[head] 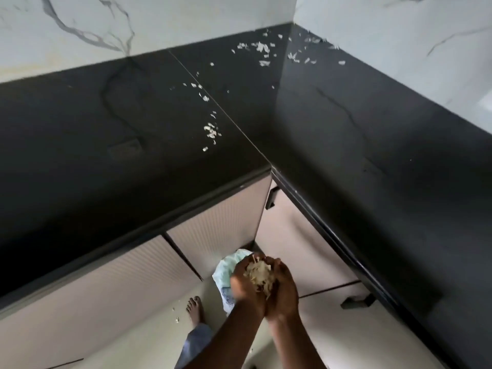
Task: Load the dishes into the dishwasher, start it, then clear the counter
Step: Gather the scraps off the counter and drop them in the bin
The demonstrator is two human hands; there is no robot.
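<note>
My left hand [243, 282] and my right hand [283, 291] are cupped together below the counter edge, holding a heap of pale peel scraps [259, 275] between them. A light cloth or bag [226, 275] hangs just behind my left hand; I cannot tell which hand holds it. More pale scraps [211, 131] lie scattered on the black L-shaped counter [106, 145], with another cluster [262, 47] near the back corner. No dishes or dishwasher are in view.
White marble-look walls [159, 20] rise behind the counter. Beige cabinet doors [218, 222] with dark handles [358, 302] stand under it. My bare foot [195, 308] is on the pale floor, with a few scraps [177, 319] beside it.
</note>
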